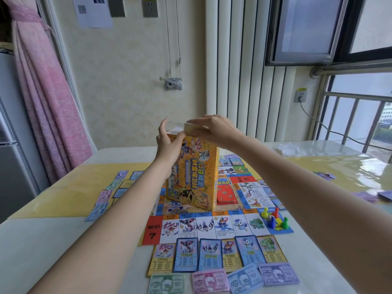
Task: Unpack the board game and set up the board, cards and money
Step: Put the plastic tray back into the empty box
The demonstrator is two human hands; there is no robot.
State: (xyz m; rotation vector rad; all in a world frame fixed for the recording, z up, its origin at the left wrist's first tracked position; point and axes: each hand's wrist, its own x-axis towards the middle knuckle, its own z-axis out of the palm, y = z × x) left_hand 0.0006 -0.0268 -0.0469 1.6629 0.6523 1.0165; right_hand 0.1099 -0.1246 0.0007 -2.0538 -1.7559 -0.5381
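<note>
Both hands hide box top.

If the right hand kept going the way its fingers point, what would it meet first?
The right hand points leftward over the box top, so it would probably meet the left hand first; depth between them is unclear.

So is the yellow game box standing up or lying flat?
Standing up. The yellow box stands on end on the board, its top flap lifted under the right hand, while the left hand holds its upper edge.
</note>
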